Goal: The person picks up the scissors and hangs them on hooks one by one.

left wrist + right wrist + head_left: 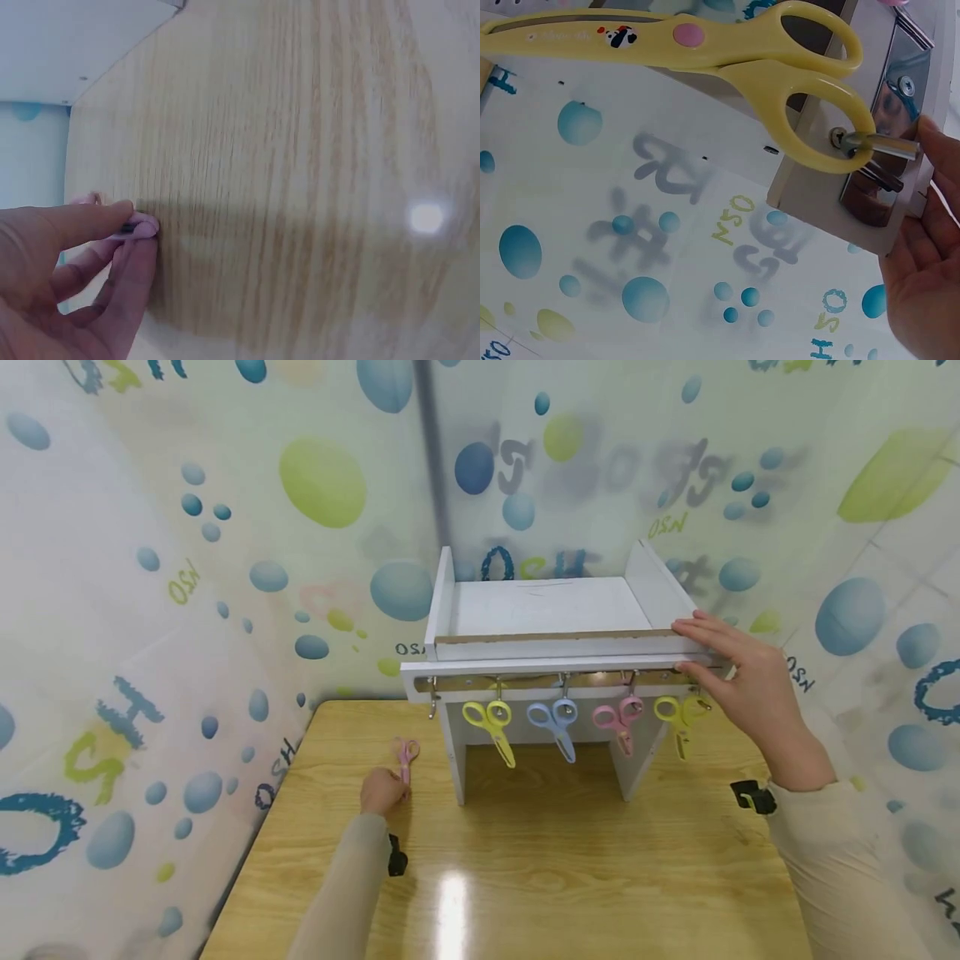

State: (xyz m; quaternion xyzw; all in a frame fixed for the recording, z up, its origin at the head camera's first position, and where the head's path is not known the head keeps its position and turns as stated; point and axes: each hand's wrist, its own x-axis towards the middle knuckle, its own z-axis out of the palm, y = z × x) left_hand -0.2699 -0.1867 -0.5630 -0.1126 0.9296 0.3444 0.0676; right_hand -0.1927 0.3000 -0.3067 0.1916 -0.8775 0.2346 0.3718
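Observation:
Pink scissors [406, 753] are at the left of the table, handle loops pointing away. My left hand [383, 791] pinches their blade end between thumb and fingers; in the left wrist view the tip [142, 225] shows close above the wood. My right hand [738, 681] grips the right end of a white shelf [540, 650], thumb at the front and fingers over the top. Below that thumb hang yellow scissors [681, 714], seen large in the right wrist view with one loop on a metal hook [889, 146].
Pink scissors [619, 727], blue scissors [555, 718] and another yellow pair [491, 722] hang along the shelf's metal hook rail [525, 681]. A bare hook [432, 700] is at its left end. The shelf stands on the wooden table [540, 860] before a patterned wall covering [322, 568].

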